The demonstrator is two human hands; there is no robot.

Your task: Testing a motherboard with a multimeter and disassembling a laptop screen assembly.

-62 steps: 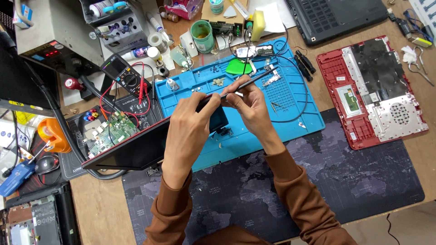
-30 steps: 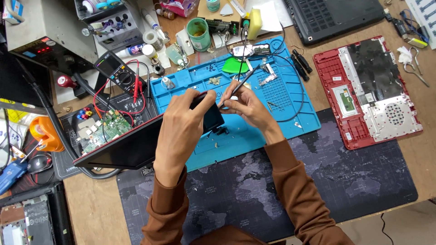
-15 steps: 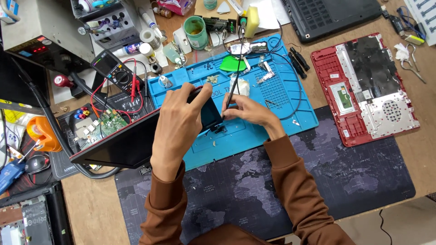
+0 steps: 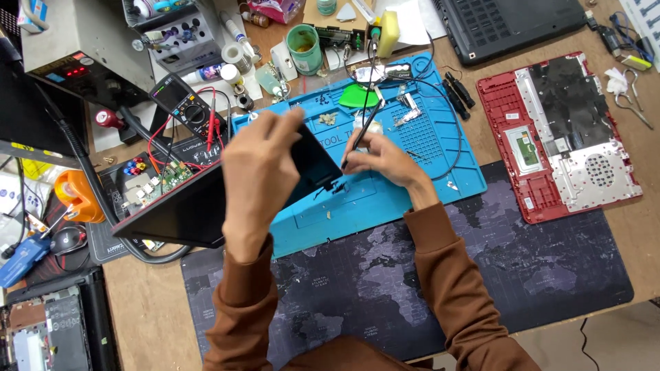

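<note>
1. Left hand (image 4: 258, 168): fingers curled over the top edge of a dark panel (image 4: 313, 161), holding it tilted.
2. Right hand (image 4: 378, 156): fingers pinched on a thin tool (image 4: 363, 130), tip just beside the panel, over the blue mat (image 4: 412, 185).

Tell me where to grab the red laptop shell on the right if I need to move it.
Take the red laptop shell by its long right edge, coming in from the right. It lies flat and open side up on the wooden table, and that edge overhangs nothing and has bare wood beside it. Its lower left corner rests on the dark desk mat, so lift rather than slide it.
</note>
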